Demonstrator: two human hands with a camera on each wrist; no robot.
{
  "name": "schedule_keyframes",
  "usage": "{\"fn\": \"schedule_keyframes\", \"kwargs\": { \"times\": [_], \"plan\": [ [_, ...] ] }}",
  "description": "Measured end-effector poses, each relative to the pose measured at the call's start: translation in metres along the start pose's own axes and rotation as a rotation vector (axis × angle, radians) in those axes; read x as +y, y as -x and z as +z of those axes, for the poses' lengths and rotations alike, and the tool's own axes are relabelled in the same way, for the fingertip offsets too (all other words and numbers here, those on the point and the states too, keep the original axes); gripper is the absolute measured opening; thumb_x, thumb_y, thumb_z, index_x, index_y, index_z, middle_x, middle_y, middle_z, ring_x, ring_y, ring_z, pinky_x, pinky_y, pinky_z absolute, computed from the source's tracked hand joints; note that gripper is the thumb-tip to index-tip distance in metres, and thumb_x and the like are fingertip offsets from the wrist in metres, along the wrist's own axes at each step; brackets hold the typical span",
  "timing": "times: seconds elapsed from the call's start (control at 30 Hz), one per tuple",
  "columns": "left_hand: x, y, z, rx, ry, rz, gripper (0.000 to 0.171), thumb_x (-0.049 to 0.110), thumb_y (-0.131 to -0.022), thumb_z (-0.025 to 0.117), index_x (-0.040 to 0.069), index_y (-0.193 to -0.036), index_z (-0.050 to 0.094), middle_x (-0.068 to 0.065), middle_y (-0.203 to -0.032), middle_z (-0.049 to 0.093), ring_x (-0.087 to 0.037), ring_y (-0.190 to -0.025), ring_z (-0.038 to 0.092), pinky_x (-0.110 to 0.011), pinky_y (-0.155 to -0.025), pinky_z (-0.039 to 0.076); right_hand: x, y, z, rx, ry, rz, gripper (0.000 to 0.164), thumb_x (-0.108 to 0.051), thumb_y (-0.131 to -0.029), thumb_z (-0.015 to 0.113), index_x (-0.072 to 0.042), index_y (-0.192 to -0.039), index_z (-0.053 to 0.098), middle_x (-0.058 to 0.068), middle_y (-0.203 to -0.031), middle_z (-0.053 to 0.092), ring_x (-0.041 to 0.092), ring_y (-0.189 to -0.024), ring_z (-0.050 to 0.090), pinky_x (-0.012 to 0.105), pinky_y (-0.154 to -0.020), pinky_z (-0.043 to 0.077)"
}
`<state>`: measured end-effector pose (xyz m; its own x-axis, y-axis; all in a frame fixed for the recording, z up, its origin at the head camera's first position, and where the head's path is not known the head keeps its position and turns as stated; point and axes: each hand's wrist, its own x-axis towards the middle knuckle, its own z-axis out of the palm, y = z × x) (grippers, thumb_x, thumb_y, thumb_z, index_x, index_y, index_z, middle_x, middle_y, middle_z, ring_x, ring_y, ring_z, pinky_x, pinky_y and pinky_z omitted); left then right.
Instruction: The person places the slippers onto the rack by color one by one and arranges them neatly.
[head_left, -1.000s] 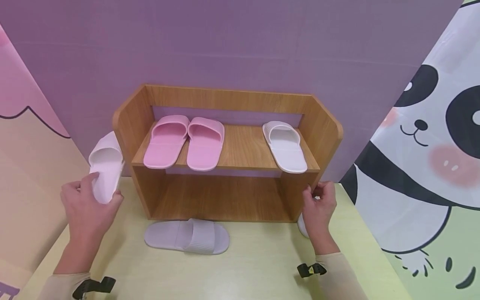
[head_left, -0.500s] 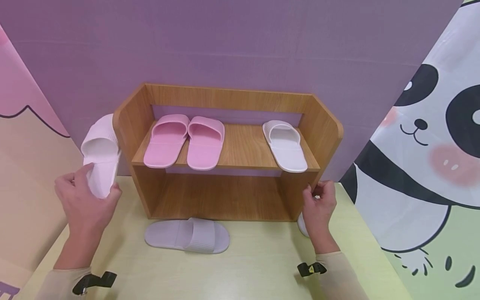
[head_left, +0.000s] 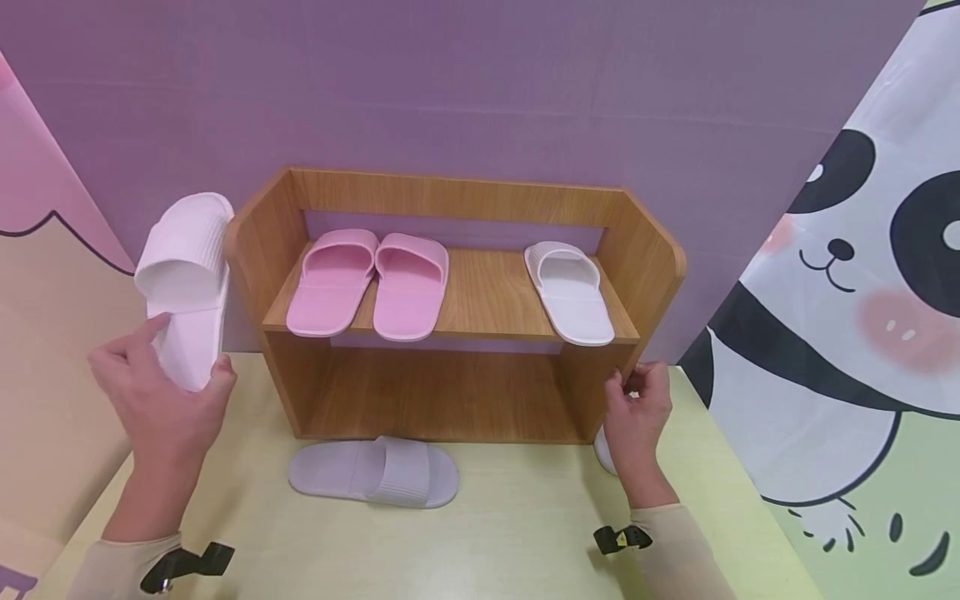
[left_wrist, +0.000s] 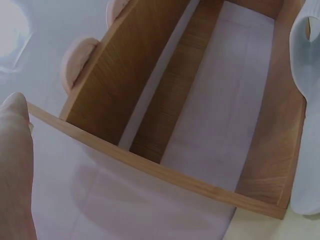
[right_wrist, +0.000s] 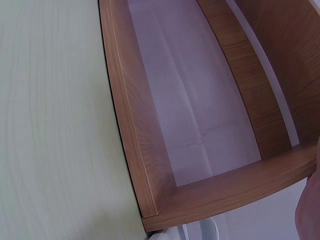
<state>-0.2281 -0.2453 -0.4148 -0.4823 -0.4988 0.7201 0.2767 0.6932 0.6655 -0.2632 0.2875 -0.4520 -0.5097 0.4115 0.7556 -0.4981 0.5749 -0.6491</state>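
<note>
My left hand grips a white slide slipper by its heel end, toe upward, outside the rack's left side. In the left wrist view only the thumb shows, and the held slipper is out of sight. My right hand pinches the front edge of the right side panel of a wooden shoe rack. Its upper shelf bears two pink slippers at the left and another white slipper at the right. A pale lavender slipper lies sideways before the rack.
Behind my right wrist, a partly hidden pale slipper lies beside the rack. The rack stands on a light wooden table against a purple backdrop. A panda-printed wall borders the right side.
My left hand has moved up and left with the white slipper, lifting it higher alongside the rack's left panel. The right hand and the other slippers have stayed put.
</note>
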Motion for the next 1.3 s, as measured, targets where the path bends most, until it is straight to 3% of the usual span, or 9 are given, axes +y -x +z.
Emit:
{"fn": "schedule_keyframes", "kwargs": {
  "times": [0.1,0.37,0.6,0.77,0.9,1.1,1.3],
  "plan": [
    [0.005,-0.001,-0.002,0.016,0.012,-0.008,0.079,0.025,-0.070,0.082,0.006,-0.145,0.065,0.024,-0.123,0.025,0.005,-0.122,0.029,-0.041,-0.102,0.040,0.000,0.000,0.000,0.000,0.000,0.000,0.011,0.017,-0.096,0.062,0.014,-0.101,0.053,0.027,-0.098,0.062,0.007,-0.080,0.057,0.017,-0.071,0.045],
    [0.023,-0.003,-0.008,0.093,0.075,-0.001,0.082,0.022,-0.068,0.081,0.004,-0.146,0.064,0.019,-0.127,0.028,0.001,-0.127,0.033,-0.030,-0.108,0.039,0.000,0.000,0.000,0.002,-0.011,-0.001,0.010,0.017,-0.096,0.061,0.014,-0.101,0.053,0.027,-0.097,0.062,0.006,-0.079,0.057,0.017,-0.071,0.045],
    [0.039,-0.003,-0.008,0.140,0.083,0.094,0.086,0.038,-0.063,0.077,0.003,-0.141,0.069,0.018,-0.126,0.032,0.001,-0.124,0.035,-0.027,-0.102,0.040,0.001,0.001,0.000,-0.004,-0.003,-0.001,0.010,0.017,-0.096,0.061,0.014,-0.102,0.053,0.028,-0.101,0.062,0.005,-0.080,0.057,0.016,-0.071,0.045],
    [0.056,-0.001,-0.005,0.156,0.110,0.138,0.087,0.043,-0.062,0.073,0.000,-0.137,0.070,0.018,-0.125,0.034,0.000,-0.122,0.035,-0.030,-0.098,0.039,0.024,0.002,0.003,-0.002,0.028,-0.007,0.011,0.015,-0.097,0.063,0.012,-0.103,0.054,0.027,-0.103,0.063,0.003,-0.081,0.056,0.015,-0.071,0.044],
    [0.062,0.001,-0.002,0.150,0.127,0.155,0.087,0.044,-0.062,0.073,0.000,-0.136,0.070,0.019,-0.124,0.035,0.000,-0.122,0.036,-0.037,-0.098,0.041,0.041,0.002,0.004,-0.013,0.049,0.000,0.011,0.011,-0.099,0.065,0.008,-0.105,0.056,0.021,-0.105,0.064,0.003,-0.081,0.057,0.016,-0.071,0.045],
    [0.068,0.005,0.009,0.111,0.175,0.193,0.086,0.042,-0.062,0.077,0.002,-0.138,0.071,0.020,-0.125,0.036,-0.003,-0.123,0.038,-0.032,-0.096,0.041,0.048,0.002,0.003,-0.021,0.044,-0.001,0.012,0.008,-0.099,0.068,0.005,-0.105,0.058,0.017,-0.105,0.065,0.004,-0.082,0.058,0.015,-0.071,0.046],
    [0.083,0.009,0.024,0.019,0.190,0.227,0.087,0.045,-0.066,0.080,0.006,-0.143,0.069,0.023,-0.126,0.032,-0.004,-0.125,0.037,-0.042,-0.093,0.045,0.047,0.002,0.002,-0.015,0.032,-0.015,0.012,0.009,-0.098,0.067,0.006,-0.104,0.057,0.019,-0.105,0.065,0.004,-0.082,0.058,0.015,-0.071,0.046]
  ]
}}
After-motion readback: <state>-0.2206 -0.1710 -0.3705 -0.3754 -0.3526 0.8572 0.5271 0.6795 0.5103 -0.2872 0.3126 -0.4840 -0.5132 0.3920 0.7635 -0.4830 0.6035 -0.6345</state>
